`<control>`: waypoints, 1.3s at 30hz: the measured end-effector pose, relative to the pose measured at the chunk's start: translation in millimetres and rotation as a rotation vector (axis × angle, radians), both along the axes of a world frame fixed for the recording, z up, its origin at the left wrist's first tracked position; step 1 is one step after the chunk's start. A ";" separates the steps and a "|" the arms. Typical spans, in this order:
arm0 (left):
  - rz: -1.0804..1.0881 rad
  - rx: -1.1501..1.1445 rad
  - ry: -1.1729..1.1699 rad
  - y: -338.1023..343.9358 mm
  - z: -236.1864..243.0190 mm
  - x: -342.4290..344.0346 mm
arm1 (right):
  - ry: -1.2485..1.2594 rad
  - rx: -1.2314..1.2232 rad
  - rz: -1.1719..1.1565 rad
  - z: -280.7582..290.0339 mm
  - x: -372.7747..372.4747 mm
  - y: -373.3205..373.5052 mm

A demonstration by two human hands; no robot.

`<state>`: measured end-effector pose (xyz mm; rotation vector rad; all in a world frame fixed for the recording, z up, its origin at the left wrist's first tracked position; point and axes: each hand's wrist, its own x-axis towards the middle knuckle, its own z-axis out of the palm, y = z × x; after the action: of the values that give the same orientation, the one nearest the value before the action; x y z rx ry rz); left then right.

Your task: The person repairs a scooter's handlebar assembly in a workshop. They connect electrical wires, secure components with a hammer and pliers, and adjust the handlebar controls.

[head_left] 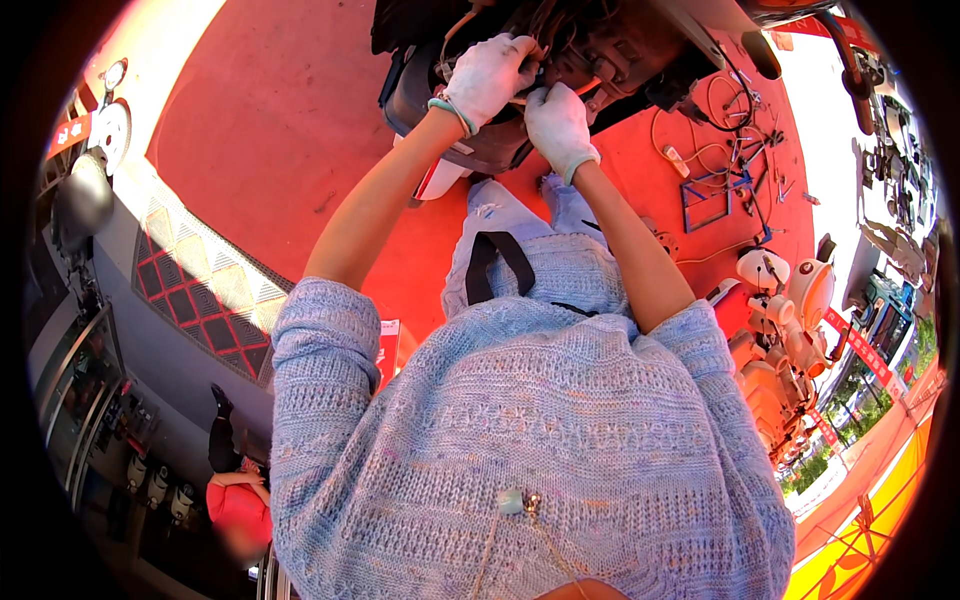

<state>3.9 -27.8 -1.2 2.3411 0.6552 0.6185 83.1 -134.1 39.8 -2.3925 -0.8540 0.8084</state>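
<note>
White knit gloves cover both hands, which meet at the top of the view against the dark underside of a scooter; the left hand lies curled over a bundle of wires and dark parts, its fingers bent down onto them (a pale green bangle sits at the wrist); the right hand is just beside it, touching it, fingers closed into a pinch on something too small and hidden to name; whether the left hand truly grips anything I cannot tell. Bare forearms run down to the sleeves of a pale blue knitted sweater. Red floor covering lies beneath; loose cables and small tools are scattered on it to the right, well apart from the hands.
</note>
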 end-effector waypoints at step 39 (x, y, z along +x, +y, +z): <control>0.103 -0.136 0.039 -12.4 -6.0 12.9 | 0.238 -0.145 -0.166 -5.3 1.8 14.5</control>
<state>16.8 -40.2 -7.2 2.2089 0.8136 0.5567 85.0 -119.6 34.5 -2.3890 -0.5112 1.0918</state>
